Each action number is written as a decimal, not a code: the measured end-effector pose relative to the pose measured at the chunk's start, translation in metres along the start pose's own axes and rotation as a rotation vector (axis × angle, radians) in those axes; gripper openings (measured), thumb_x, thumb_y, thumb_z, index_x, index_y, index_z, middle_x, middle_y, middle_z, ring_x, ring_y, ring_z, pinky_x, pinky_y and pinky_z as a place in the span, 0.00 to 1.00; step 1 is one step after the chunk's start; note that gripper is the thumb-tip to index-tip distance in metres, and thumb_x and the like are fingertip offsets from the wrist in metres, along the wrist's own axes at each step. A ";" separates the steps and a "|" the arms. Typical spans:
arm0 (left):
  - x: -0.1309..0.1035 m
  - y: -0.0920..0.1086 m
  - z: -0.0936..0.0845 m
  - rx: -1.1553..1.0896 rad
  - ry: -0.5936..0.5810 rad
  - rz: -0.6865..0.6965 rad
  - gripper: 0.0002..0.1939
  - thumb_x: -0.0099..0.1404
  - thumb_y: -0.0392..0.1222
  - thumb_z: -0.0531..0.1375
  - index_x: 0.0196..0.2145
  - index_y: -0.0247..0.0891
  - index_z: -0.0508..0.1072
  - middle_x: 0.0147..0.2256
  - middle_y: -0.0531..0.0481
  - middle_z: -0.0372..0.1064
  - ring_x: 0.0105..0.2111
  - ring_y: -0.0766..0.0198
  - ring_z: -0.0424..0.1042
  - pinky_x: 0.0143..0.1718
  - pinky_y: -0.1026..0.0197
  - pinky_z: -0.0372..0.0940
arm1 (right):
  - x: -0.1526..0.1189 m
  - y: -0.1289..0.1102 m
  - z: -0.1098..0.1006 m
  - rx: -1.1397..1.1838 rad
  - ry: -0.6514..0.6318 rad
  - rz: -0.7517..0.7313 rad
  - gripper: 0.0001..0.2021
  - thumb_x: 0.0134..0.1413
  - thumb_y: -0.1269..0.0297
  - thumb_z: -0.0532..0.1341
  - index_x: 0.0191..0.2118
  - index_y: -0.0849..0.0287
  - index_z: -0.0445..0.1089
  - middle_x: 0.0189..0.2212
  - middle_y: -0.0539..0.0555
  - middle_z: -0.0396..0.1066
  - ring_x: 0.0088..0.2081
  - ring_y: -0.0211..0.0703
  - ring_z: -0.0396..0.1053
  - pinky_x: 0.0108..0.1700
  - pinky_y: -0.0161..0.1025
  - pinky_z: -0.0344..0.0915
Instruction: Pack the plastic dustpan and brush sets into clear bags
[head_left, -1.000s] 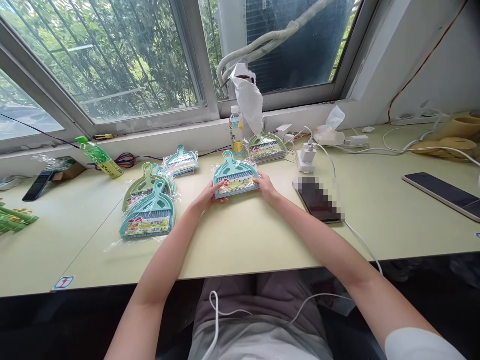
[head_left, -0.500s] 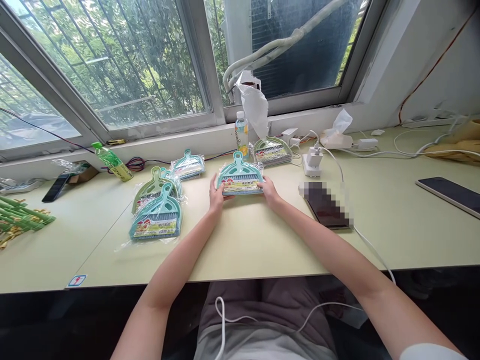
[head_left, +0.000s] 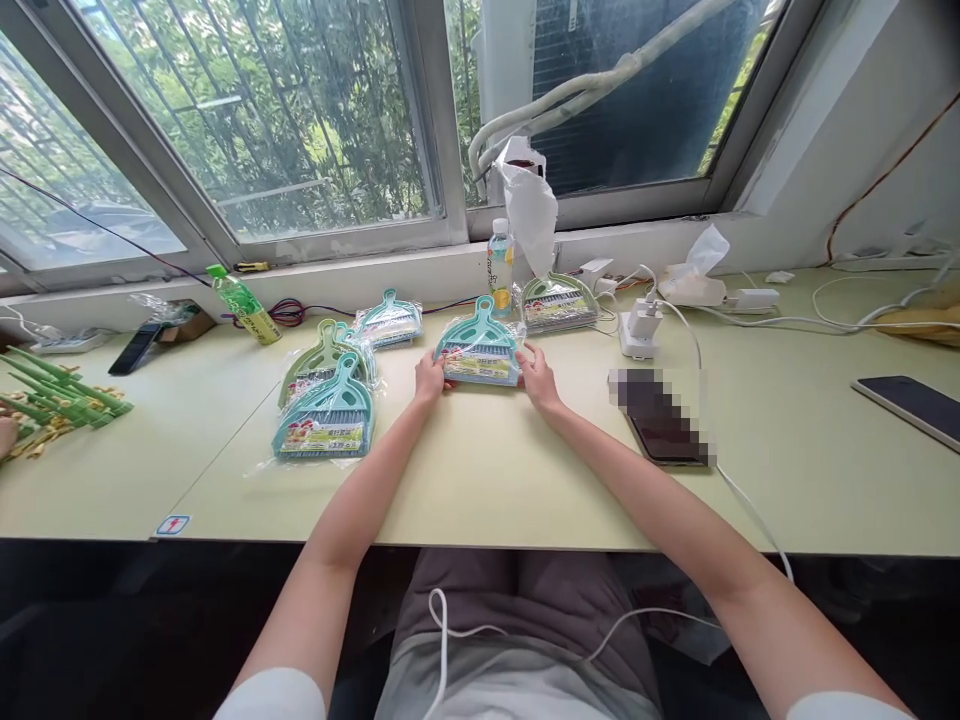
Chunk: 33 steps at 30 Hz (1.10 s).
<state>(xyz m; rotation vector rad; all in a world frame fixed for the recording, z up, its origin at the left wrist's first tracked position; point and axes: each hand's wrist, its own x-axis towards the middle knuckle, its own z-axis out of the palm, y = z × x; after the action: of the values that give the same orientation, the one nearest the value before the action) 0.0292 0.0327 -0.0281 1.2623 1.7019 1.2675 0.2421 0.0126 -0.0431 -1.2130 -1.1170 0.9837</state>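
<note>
A teal dustpan and brush set [head_left: 480, 348] in clear plastic with a printed label lies on the table in front of me. My left hand [head_left: 430, 379] grips its left edge, and my right hand [head_left: 538, 379] has its fingers closed along the right edge. To the left are another wrapped teal set [head_left: 324, 415], a green set [head_left: 319, 352] partly hidden behind it, and a further teal set [head_left: 389, 322] towards the window. Behind my right hand lies a wrapped green set [head_left: 556, 304] with a grey brush.
A clear drink bottle [head_left: 499, 270] stands at the back; a green bottle [head_left: 244, 305] leans at the left. A pixelated phone [head_left: 664, 420], white charger [head_left: 640, 328] and cables are on the right, with another phone [head_left: 919, 405] beyond. Another person's hand [head_left: 6, 436] touches green stalks [head_left: 60, 405].
My view has shifted slightly. Both thumbs have slid off the label's front towards the set's side edges. Another person's hand has appeared at the far left.
</note>
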 end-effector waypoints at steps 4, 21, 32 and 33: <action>0.022 -0.002 -0.007 0.153 0.082 -0.055 0.15 0.68 0.39 0.54 0.49 0.33 0.71 0.41 0.38 0.75 0.22 0.58 0.75 0.23 0.60 0.67 | -0.013 -0.005 -0.001 0.027 -0.070 -0.001 0.28 0.62 0.41 0.51 0.61 0.52 0.59 0.40 0.53 0.78 0.31 0.42 0.77 0.41 0.39 0.70; 0.088 0.019 0.034 1.066 0.170 0.177 0.31 0.72 0.42 0.46 0.70 0.39 0.44 0.45 0.31 0.72 0.48 0.45 0.71 0.44 0.49 0.67 | 0.004 -0.006 -0.004 -0.096 0.017 0.031 0.15 0.62 0.65 0.49 0.34 0.59 0.73 0.33 0.53 0.79 0.32 0.38 0.77 0.37 0.33 0.70; 0.080 0.013 0.025 0.797 -0.039 0.934 0.19 0.68 0.45 0.57 0.55 0.43 0.67 0.57 0.42 0.65 0.59 0.51 0.62 0.60 0.50 0.54 | 0.105 -0.007 -0.015 -0.613 0.474 -0.192 0.20 0.59 0.75 0.47 0.52 0.62 0.67 0.54 0.60 0.69 0.58 0.48 0.61 0.59 0.45 0.57; 0.082 0.012 0.025 0.789 -0.100 0.968 0.20 0.66 0.46 0.59 0.55 0.44 0.68 0.56 0.43 0.67 0.58 0.52 0.62 0.60 0.51 0.53 | 0.116 -0.007 -0.019 -0.664 0.472 -0.208 0.21 0.57 0.77 0.47 0.54 0.64 0.65 0.57 0.63 0.66 0.61 0.49 0.57 0.62 0.47 0.54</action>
<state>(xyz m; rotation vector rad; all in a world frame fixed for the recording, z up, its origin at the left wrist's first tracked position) 0.0297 0.1187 -0.0217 2.7885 1.5853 0.9373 0.2835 0.1215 -0.0232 -1.6999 -1.1830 0.1281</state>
